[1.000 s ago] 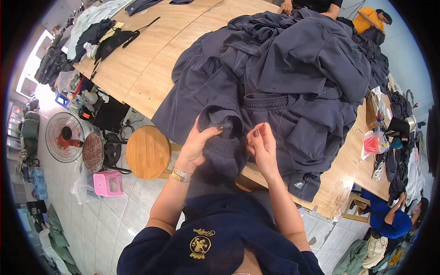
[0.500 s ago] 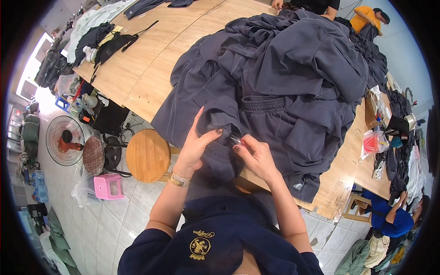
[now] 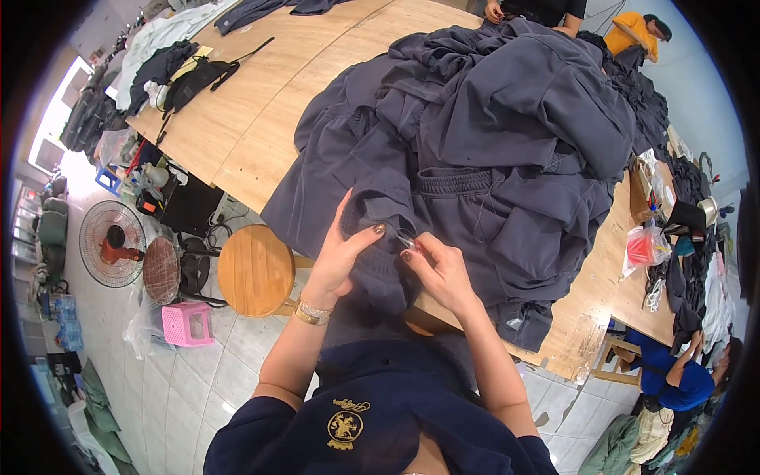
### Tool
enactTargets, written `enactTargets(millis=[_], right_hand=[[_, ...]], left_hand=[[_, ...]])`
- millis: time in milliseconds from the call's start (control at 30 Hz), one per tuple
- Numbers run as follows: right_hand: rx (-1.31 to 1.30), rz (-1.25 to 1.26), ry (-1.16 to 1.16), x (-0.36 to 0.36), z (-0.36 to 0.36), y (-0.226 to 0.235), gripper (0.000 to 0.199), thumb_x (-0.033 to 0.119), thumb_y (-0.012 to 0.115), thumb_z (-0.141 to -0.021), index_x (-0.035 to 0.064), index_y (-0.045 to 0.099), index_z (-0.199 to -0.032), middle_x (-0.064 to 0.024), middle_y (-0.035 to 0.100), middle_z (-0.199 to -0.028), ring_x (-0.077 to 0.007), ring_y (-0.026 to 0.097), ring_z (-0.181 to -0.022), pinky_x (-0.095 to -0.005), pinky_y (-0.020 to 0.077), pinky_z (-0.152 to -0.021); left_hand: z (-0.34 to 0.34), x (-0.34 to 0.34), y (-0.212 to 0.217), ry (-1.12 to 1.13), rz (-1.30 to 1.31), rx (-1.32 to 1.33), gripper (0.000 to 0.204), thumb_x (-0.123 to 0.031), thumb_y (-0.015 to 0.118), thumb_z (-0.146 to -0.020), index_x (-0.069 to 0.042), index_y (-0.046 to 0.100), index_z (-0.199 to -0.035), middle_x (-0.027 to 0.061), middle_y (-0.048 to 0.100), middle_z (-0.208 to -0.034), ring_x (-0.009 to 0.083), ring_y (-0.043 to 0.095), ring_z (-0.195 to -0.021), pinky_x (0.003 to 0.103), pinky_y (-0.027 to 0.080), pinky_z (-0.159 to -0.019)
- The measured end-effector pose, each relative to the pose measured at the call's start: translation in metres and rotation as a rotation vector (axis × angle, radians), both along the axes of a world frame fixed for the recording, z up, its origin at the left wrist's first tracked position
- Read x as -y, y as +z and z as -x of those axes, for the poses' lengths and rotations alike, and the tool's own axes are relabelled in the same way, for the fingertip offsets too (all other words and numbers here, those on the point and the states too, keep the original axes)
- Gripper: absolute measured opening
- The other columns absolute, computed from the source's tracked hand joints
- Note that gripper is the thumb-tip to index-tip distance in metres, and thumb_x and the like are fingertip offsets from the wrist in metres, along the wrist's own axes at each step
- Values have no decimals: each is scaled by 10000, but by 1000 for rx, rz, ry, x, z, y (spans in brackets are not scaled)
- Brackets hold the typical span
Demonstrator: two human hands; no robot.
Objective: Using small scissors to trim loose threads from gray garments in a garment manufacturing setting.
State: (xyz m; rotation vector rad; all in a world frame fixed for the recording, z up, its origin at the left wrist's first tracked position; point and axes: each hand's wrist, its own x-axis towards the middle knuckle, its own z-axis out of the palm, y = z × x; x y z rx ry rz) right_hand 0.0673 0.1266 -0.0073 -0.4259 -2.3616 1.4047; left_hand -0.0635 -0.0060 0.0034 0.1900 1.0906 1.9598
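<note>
A big heap of dark grey garments [image 3: 491, 134] covers the wooden table [image 3: 261, 127]. The nearest garment [image 3: 380, 222] hangs over the table's near edge toward me. My left hand [image 3: 340, 257] pinches a fold of this garment, thumb on top, a gold bracelet at the wrist. My right hand [image 3: 439, 269] is right beside it and holds a small metal thread snipper [image 3: 408, 237] at the same fold. The two hands nearly touch.
A round wooden stool [image 3: 255, 271] stands left of me, with a pink plastic stool [image 3: 184, 323] and floor fans [image 3: 111, 244] beyond. Black bags [image 3: 198, 79] lie on the far left of the table. Other people work at the far end [image 3: 633, 32] and lower right [image 3: 673, 372].
My right hand has come left from an open, apart position to meet my left hand at the fold. My left hand kept its grip on the garment.
</note>
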Motion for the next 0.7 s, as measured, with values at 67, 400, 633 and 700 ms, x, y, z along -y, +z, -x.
enactTargets(millis=[67, 400, 633, 700], right_hand=[[2, -1, -2, 0, 0, 1, 336, 347, 610, -875, 31, 522, -798, -126, 503, -571, -287, 527, -502, -354, 387, -504], [16, 16, 2, 0, 1, 2, 340, 346, 606, -877, 29, 516, -793, -127, 498, -571, -293, 522, -505, -357, 383, -505], [4, 25, 13, -1, 1, 0, 342, 348, 604, -879, 32, 510, -786, -126, 487, -564, -287, 511, -492, -356, 377, -498], [-10, 11, 11, -1, 2, 2, 342, 345, 605, -878, 31, 510, -785, -127, 485, -563, -286, 509, -489, -356, 375, -495]], left_hand=[[0, 0, -1, 3, 7, 0, 721, 49, 611, -819, -56, 259, -1439, 71, 516, -1249, 146, 529, -1100, 289, 439, -942], [-2, 0, -5, 26, -24, -46, 734, 45, 636, -817, -56, 260, -1440, 74, 497, -1278, 153, 503, -1140, 287, 419, -965], [-2, 0, -5, 19, -19, -38, 736, 42, 636, -823, -65, 254, -1444, 70, 501, -1276, 150, 498, -1148, 285, 412, -971], [-1, -1, -7, 16, -34, -36, 744, 39, 640, -823, -66, 247, -1446, 71, 500, -1277, 149, 502, -1142, 284, 413, -970]])
